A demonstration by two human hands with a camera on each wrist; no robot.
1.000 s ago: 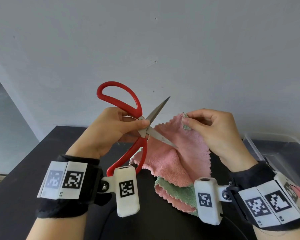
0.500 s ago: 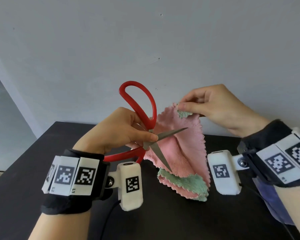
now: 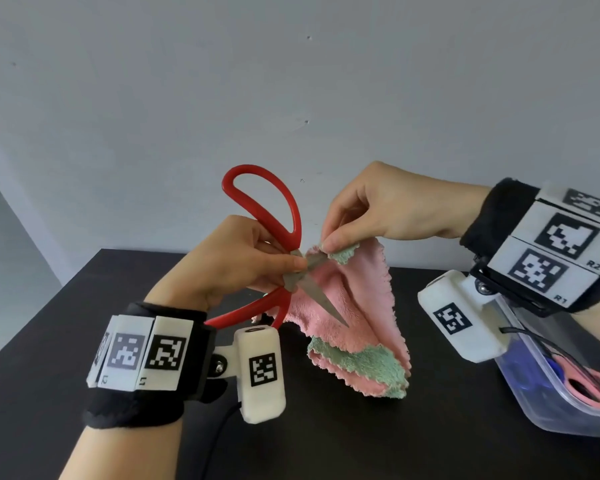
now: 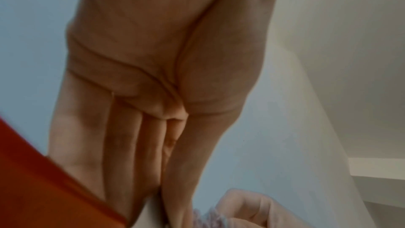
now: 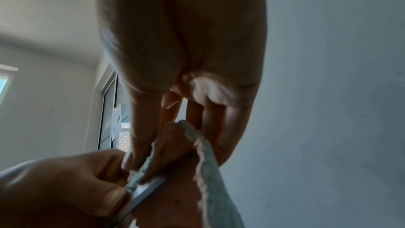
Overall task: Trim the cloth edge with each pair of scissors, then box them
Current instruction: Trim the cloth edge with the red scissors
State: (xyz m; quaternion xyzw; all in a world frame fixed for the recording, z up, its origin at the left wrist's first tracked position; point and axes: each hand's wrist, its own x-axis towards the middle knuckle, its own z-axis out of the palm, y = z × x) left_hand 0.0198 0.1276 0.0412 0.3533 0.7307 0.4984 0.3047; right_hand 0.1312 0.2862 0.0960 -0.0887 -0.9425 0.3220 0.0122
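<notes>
Above the dark surface (image 3: 430,445), the left hand (image 3: 236,265) grips red scissors (image 3: 274,216), blades parted. The right hand (image 3: 388,206) pinches the pink-and-green cloth (image 3: 361,306) just beside them. Trimming appears underway; closing the blades looks next.

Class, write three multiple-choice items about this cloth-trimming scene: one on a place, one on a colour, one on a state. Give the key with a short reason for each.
1. Where is the clear box?
A. at the table's right edge
B. under the cloth
C. in the left hand

2. What colour are the scissors' handles?
A. blue
B. red
C. black

3. How is the cloth held?
A. lying flat on the table
B. pinched at its top corner by the right hand, hanging
C. folded inside the box

Key: 1 A, the box sits beyond the right wrist on the table. 2 B, red loops show by the left hand. 3 B, fingertips pinch the green-backed corner, the rest drapes down.
</notes>
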